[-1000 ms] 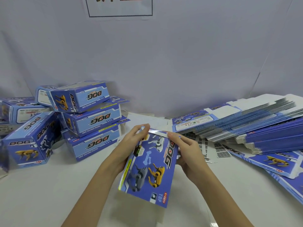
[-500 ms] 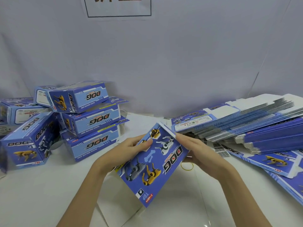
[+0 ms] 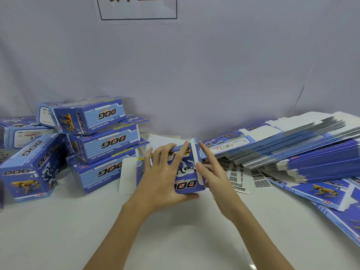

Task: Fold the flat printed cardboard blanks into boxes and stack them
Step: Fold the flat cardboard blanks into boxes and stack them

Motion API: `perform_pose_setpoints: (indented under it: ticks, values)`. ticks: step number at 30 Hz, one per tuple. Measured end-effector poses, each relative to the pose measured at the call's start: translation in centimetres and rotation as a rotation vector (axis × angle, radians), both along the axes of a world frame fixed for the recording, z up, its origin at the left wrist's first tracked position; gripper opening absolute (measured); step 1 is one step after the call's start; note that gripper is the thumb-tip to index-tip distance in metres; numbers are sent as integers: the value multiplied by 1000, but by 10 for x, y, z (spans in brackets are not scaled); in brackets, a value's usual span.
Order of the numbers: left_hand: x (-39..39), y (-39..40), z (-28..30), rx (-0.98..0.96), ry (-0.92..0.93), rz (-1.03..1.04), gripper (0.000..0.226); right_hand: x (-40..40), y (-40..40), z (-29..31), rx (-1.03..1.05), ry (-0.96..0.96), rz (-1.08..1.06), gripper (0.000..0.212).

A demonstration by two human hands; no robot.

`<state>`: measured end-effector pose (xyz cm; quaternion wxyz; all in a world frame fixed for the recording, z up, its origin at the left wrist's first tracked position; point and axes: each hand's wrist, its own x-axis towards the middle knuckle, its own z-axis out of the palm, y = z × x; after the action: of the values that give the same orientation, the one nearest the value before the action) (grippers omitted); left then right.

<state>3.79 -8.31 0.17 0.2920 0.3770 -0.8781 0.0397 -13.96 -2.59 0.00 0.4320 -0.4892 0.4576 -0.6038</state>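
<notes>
White table (image 3: 58, 230): box (image 3: 187, 178) between both hands.

Printed words on the boxes and blanks

"DOG" reads upside down on the stacked boxes (image 3: 101, 131) left of the held box (image 3: 188, 178), which also shows "DOG"; the leaning box (image 3: 29, 166) further left and the loose blank (image 3: 319, 190) to the right add "TOP".
</notes>
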Motion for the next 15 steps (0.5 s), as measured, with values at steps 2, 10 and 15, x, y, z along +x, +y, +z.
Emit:
perform_pose_setpoints:
  ticks: [2,10,15]
  values:
    - [-3,1,-2,-3,48,-16,127,-7,0,3,3,29,35,54]
    - [-1,-1,4,-158,129,13,133,-10,7,14,-85,29,44,45]
    - [-2,4,7,-206,125,33,131,-5,4,11,-166,59,-12,53]
